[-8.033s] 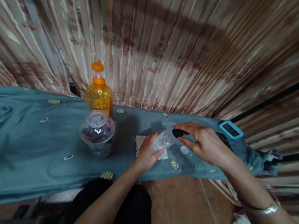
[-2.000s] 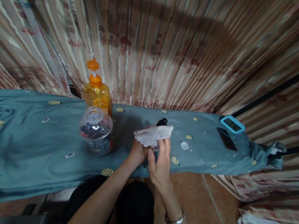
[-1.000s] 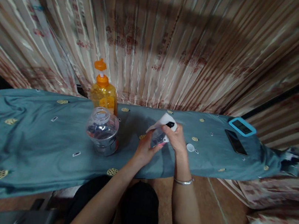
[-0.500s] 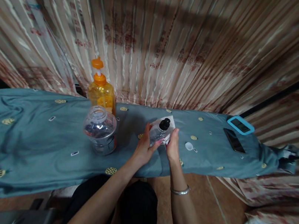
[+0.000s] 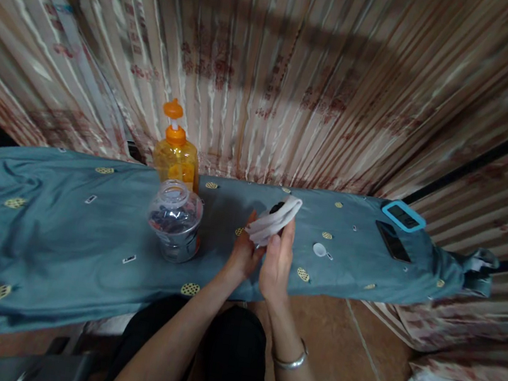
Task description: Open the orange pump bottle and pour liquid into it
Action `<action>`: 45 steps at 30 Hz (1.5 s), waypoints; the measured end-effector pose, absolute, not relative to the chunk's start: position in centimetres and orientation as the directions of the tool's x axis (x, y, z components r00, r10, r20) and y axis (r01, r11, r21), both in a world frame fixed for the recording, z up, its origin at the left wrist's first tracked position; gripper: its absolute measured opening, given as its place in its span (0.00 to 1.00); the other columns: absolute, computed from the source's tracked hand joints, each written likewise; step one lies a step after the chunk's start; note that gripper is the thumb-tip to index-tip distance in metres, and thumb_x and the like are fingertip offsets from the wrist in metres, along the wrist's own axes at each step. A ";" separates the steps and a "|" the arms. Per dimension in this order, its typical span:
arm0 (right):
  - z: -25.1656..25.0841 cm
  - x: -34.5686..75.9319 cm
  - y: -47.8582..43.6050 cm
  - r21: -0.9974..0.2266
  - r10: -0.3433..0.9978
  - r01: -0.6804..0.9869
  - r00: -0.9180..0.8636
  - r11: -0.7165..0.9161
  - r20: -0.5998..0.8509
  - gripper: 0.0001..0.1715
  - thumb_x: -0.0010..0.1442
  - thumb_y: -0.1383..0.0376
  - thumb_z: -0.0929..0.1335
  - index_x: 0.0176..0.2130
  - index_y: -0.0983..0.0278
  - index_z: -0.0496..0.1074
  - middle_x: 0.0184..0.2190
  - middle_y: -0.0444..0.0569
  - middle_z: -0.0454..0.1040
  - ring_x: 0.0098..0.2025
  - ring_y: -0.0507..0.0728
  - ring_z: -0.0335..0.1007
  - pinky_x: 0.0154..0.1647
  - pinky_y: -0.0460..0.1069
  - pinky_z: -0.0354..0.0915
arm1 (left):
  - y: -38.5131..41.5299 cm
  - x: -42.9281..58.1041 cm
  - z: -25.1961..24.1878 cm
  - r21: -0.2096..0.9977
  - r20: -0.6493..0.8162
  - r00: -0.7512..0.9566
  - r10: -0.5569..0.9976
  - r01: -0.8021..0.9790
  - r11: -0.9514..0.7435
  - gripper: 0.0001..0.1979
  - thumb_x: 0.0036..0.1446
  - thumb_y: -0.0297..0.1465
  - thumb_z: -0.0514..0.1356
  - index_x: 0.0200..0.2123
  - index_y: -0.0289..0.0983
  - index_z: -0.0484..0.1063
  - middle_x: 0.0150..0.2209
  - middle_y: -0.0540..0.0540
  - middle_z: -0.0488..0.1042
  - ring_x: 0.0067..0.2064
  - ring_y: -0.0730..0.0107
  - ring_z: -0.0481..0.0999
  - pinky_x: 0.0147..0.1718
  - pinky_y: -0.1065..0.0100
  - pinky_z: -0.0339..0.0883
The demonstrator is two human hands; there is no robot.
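My left hand point(image 5: 244, 258) is wrapped round a small clear bottle with a black top point(image 5: 276, 207), held just above the cloth-covered table. Most of the bottle is hidden behind a folded white cloth point(image 5: 272, 225). The fingers of my right hand point(image 5: 276, 265) are closed on this cloth and press it against the bottle's near side. To the left of my hands stands a clear, wide plastic jar point(image 5: 175, 220) with a narrow open neck. Just behind it is an orange pump bottle point(image 5: 175, 156), its lower part covered by the jar.
A small white round piece point(image 5: 319, 250) lies right of my hands on the blue-green tablecloth point(image 5: 64, 213). Farther right are a dark phone point(image 5: 392, 241) and a blue-framed timer-like device point(image 5: 403, 216). A pleated curtain point(image 5: 271, 78) hangs close behind the table.
My right hand has brought the white cloth from behind the bottle round to its near side and over it. My left hand has kept its grip on the bottle.
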State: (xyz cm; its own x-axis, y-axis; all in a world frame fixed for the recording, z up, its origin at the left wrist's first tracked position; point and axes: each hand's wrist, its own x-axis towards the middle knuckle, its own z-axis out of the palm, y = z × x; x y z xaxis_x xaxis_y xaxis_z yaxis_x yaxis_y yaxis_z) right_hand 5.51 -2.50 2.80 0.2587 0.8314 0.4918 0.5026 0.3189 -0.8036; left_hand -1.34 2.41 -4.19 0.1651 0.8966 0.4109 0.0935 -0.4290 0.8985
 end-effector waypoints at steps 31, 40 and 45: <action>5.6 7.7 1.4 -0.796 0.870 0.575 0.276 0.191 0.408 0.20 0.59 0.48 0.63 0.40 0.61 0.66 0.31 0.45 0.70 0.34 0.55 0.66 0.38 0.50 0.60 | 1.6 -2.0 -1.6 0.911 0.304 0.228 0.925 0.213 -0.352 0.26 0.54 0.34 0.56 0.56 0.36 0.59 0.53 0.36 0.70 0.52 0.52 0.73 0.52 0.52 0.66; 3.5 7.7 -0.4 -0.856 0.843 0.466 0.349 0.224 0.410 0.32 0.58 0.52 0.65 0.57 0.62 0.58 0.49 0.54 0.69 0.50 0.59 0.65 0.50 0.55 0.61 | 1.2 -2.0 -1.3 0.911 0.307 0.274 0.912 0.193 -0.364 0.30 0.48 0.26 0.57 0.57 0.36 0.59 0.54 0.36 0.69 0.55 0.52 0.71 0.55 0.51 0.64; 2.7 8.3 -1.1 -0.912 0.870 0.334 0.345 0.237 0.352 0.29 0.60 0.49 0.62 0.54 0.62 0.60 0.44 0.51 0.71 0.41 0.55 0.69 0.44 0.52 0.64 | 1.2 -1.9 -1.6 0.917 0.268 0.272 0.924 0.221 -0.331 0.32 0.47 0.25 0.58 0.58 0.35 0.57 0.56 0.35 0.68 0.56 0.51 0.69 0.56 0.49 0.63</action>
